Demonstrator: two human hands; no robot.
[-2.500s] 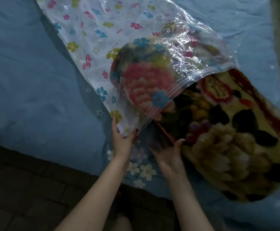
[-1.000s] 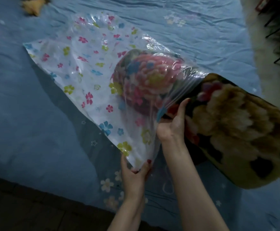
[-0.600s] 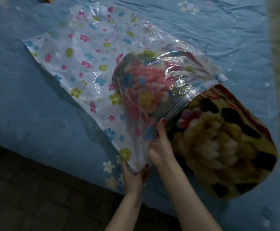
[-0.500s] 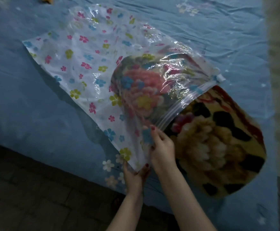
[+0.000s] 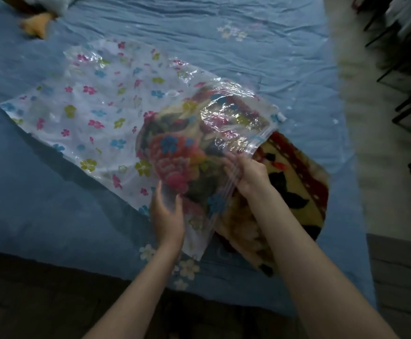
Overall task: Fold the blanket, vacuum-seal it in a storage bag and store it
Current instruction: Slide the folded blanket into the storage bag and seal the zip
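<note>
Storage bag [image 5: 106, 113] mouth pulled further over blanket [image 5: 295, 189] — both hands [image 5: 167, 216] gripping.

— Lying on the blue bedsheet [image 5: 248, 40]?
— Clear flower-printed storage bag [image 5: 97, 106], spread flat at its far end, bulging near its mouth around a folded floral blanket [image 5: 295, 182]. About half inside, the rest sticking out toward the right.
— And gripping it?
— Left hand [image 5: 167, 216] under the bag's near corner, fingers curled on the plastic. Right hand [image 5: 248, 174] pinching the zip edge at the opening, just over the blanket.
— Anything else up there?
— Blurred plush toy [image 5: 35, 23] at the far left corner, well apart from the bag.
</note>
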